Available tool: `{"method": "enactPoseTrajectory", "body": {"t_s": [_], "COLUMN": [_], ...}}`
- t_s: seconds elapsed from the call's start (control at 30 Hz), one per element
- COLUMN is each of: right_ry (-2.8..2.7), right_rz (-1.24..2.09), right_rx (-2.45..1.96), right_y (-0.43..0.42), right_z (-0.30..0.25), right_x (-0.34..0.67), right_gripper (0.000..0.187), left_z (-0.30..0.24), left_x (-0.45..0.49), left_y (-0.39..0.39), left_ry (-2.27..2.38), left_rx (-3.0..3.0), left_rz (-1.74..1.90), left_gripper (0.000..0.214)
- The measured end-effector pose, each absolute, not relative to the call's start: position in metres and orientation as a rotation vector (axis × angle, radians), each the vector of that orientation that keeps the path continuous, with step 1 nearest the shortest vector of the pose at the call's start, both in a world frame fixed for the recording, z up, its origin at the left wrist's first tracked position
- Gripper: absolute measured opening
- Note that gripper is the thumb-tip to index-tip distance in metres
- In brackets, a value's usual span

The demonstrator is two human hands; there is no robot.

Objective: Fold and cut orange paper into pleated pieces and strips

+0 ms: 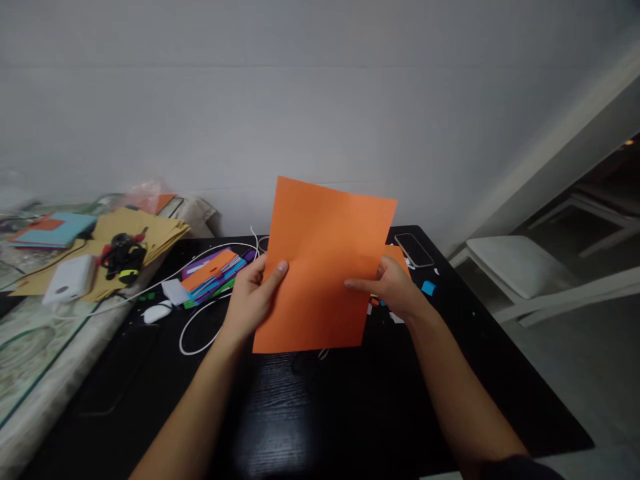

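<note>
**Two bare forearms (205,407) closest; left hand (250,297) and right hand (400,293) pinching a flat rectangular orange paper sheet (323,287)**

Forearms reach in from the bottom edge, a dark fabric sleeve (520,469) showing at the right one. Sheet is held up between the hands, face on and slightly tilted, in front of the black wood-grain table (370,413). Can't tell if its lower edge touches the tabletop.

Left grip: closed on the sheet's left side, thumb flat on the near face, fingers mostly behind. Right grip: closed on the right side, thumb stretched across the face, fingers curled at the edge, partly hidden.

Left of the sheet I see a stack of orange, blue, green and purple paper (213,272), a white rounded computer mouse (157,313) and a looped thin white cable (189,352). Right, just past the right hand: a small bright blue paper scrap (429,287) and, further back, a dark rectangular phone (414,250).

Far left, yellow-brown paper envelopes (160,230) carry a white rounded-corner plastic box (70,279) and a black, red and yellow tangle (125,259), too blurred to identify. Off the table's right side stands a white cushioned seat (505,263). Plain grey wall (320,113) behind.
</note>
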State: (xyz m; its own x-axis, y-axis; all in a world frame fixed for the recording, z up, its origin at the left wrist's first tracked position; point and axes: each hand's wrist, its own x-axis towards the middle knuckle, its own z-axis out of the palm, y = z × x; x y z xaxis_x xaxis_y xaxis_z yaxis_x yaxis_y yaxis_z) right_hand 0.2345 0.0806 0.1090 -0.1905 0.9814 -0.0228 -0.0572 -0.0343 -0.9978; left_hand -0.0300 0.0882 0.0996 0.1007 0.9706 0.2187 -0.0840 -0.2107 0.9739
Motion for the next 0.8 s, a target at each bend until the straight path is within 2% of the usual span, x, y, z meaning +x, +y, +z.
{"method": "enactPoseTrajectory", "body": {"t_s": [0.37, 0.53, 0.67, 0.8], "right_ry": [-1.238, -1.302, -1.44, -1.521], "right_rz": [1.288, 1.176, 1.117, 1.085], "right_rx": [-1.076, -1.079, -1.114, -1.102], "right_y": [0.078, 0.073, 0.072, 0.072], "right_z": [0.102, 0.105, 0.102, 0.104], "right_x": [0.231, 0.232, 0.237, 0.241], "right_gripper": [0.036, 0.04, 0.023, 0.018], "left_z": [0.107, 0.107, 0.106, 0.108], "left_x": [-0.037, -0.041, -0.043, -0.045], "left_y": [0.084, 0.085, 0.085, 0.085], "left_ry": [0.805, 0.807, 0.834, 0.882], "left_rx": [0.967, 0.984, 1.016, 1.095], "left_rz": [1.081, 1.046, 1.067, 1.074], "left_gripper": [0.037, 0.036, 0.035, 0.032]}}
